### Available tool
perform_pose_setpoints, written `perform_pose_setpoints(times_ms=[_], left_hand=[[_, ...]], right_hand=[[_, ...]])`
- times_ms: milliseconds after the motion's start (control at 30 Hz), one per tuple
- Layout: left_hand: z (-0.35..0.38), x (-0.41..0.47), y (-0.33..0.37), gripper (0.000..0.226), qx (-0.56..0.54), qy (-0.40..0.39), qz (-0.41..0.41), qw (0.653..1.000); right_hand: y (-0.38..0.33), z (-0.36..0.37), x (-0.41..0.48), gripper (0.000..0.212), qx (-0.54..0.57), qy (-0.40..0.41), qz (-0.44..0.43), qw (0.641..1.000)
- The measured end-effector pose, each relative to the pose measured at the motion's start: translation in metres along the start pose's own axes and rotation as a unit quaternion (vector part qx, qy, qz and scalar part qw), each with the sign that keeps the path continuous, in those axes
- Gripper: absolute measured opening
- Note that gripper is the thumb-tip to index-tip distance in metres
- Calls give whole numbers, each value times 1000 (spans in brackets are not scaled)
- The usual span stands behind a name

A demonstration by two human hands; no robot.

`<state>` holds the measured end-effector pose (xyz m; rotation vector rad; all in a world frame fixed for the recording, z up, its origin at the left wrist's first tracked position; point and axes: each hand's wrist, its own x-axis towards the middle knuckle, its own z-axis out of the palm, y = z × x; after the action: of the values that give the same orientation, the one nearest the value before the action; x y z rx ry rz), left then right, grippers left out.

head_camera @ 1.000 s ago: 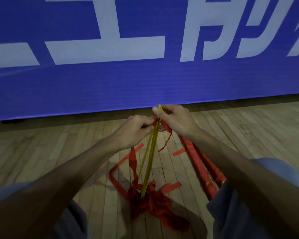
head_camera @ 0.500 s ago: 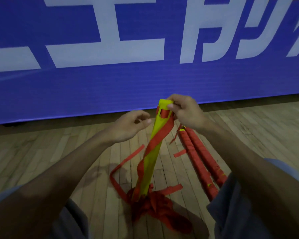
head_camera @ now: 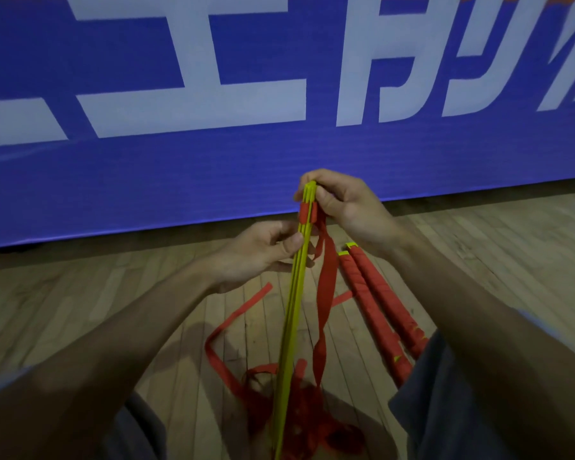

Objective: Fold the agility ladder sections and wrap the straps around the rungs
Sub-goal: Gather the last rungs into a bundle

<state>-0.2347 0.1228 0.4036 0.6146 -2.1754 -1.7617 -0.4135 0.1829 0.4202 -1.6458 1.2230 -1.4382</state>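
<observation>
A stack of yellow rungs (head_camera: 292, 313) stands edge-on and upright on the floor in front of me. My right hand (head_camera: 342, 204) pinches its top end, where a red strap (head_camera: 324, 293) is looped around it and hangs down on the right. My left hand (head_camera: 263, 250) grips the rungs from the left a little lower. More red strap lies in a loose heap (head_camera: 299, 413) around the base of the stack. Two other rung bundles (head_camera: 375, 300), fully wound in red strap, lie on the floor to the right.
A wooden plank floor (head_camera: 113, 310) stretches under me. A blue banner (head_camera: 213, 177) with large white letters stands along its far edge. My knees, in grey fabric, frame the bottom corners.
The rung stack has turned from face-on back to edge-on. The strap that spiralled across its face now hangs loose on the right, and my left hand has closed on the rungs.
</observation>
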Motion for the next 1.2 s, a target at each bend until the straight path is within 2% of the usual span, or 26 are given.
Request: perform_pose_setpoints(times_ms=[133,267,400,533,633,700,767,867,933,1033,1100,1133,1200], left_hand=[[4,0,-5,51,-48,-6,-5,999],[4,0,-5,37,-92,-1,-29,995],[1,0,-3,43,-52,30,-33,998],[-7,-4,6,44,-23,80,-17,996],[-14,-6,11,45,-13,99,-9,995],[-18,-7,13,43,-13,105,-5,994],[-20,-9,16,42,-12,119,-2,993],[-22,-13,19,41,-23,148,7,989],[-23,-14,21,39,-25,152,12,988],[-24,-16,25,37,-15,150,18,988],[-24,-16,26,36,-22,154,25,987],[-25,-16,27,37,-27,161,30,986],[-26,-17,28,41,-38,189,40,980]], right_hand=[[2,4,1,18,-21,22,3,1000],[-2,5,0,15,-4,20,13,1000],[1,7,0,9,-51,49,37,997],[6,8,-1,26,-76,126,80,986],[10,10,-1,23,-120,77,122,982],[14,15,0,7,-173,57,104,978],[18,18,2,11,-198,64,80,975],[17,18,4,5,-111,60,85,988],[17,20,4,11,-61,42,113,991],[20,27,3,22,-88,-6,141,986],[21,31,2,8,-116,-23,126,985],[20,31,2,6,-133,-19,114,984],[21,27,5,16,-146,5,96,985]])
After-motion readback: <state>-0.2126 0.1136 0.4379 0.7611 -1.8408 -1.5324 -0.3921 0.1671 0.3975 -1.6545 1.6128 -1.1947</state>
